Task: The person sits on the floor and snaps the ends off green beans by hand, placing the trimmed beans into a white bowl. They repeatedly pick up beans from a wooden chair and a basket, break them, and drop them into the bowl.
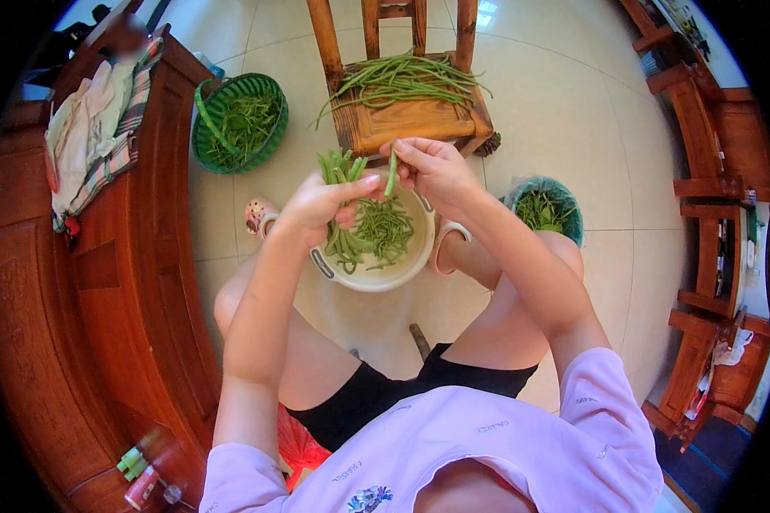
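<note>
My left hand (321, 200) is closed around a bunch of long green beans (341, 168), whose lower ends hang down into a basin. Between the fingertips of my right hand (435, 168) is a short green bean piece (391, 172), held nearly upright. The left thumb and fingers come close to its lower end; whether they touch it I cannot tell. Below both hands, the pale round plastic basin (414, 266) stands on the floor between my feet. Many short-cut green bean pieces (388, 234) lie in it.
Whole long beans (410, 80) are spread on a wooden chair (391, 125) ahead. A green woven basket (282, 122) holds greens at left. A lined bin (576, 224) with leafy scraps stands by my right knee. Wooden furniture (147, 269) with cloths on it runs along the left.
</note>
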